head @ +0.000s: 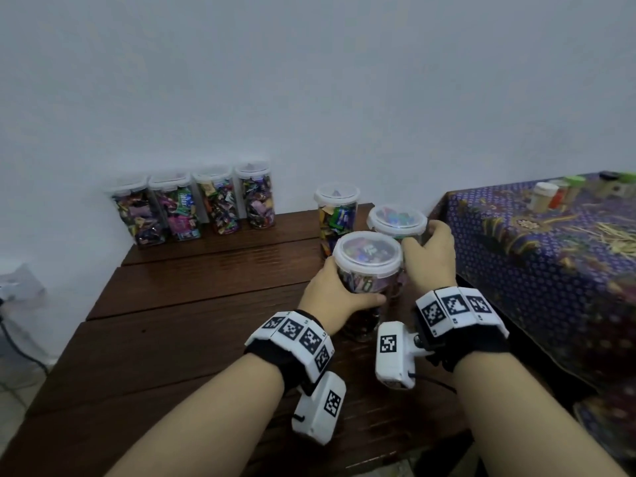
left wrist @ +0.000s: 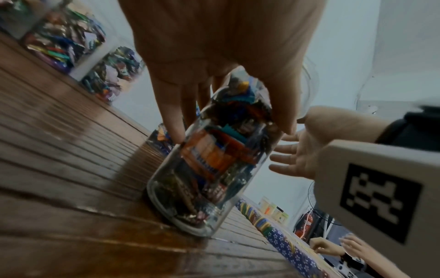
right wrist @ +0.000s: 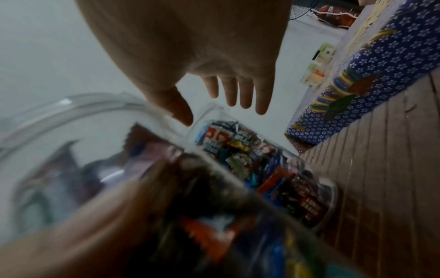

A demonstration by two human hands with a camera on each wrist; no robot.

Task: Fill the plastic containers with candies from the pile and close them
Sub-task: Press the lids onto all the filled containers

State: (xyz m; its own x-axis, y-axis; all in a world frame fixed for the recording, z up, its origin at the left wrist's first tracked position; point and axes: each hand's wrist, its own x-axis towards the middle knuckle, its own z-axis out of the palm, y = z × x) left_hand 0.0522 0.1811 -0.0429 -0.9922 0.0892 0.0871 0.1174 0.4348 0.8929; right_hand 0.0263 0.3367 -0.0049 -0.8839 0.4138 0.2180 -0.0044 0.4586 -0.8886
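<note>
My left hand [head: 344, 287] grips the near clear container [head: 368, 259], full of wrapped candies, white lid on, standing on the wooden table [head: 189, 304]. In the left wrist view my left hand [left wrist: 228, 120] wraps round that container [left wrist: 204, 169]. My right hand [head: 430, 253] is beside a second lidded full container [head: 395, 220], its fingers by the lid's right edge. The right wrist view shows my right hand [right wrist: 214, 109] with straight, spread fingers holding nothing, above that container [right wrist: 262, 169]. No loose candy pile is in view.
A third lidded container [head: 337, 215] stands just behind. Several full closed containers [head: 189, 204] line the wall at the back left. A table under a purple patterned cloth [head: 550, 253] adjoins on the right, with small jars [head: 550, 194]. Another person's hands [left wrist: 333, 248] show there.
</note>
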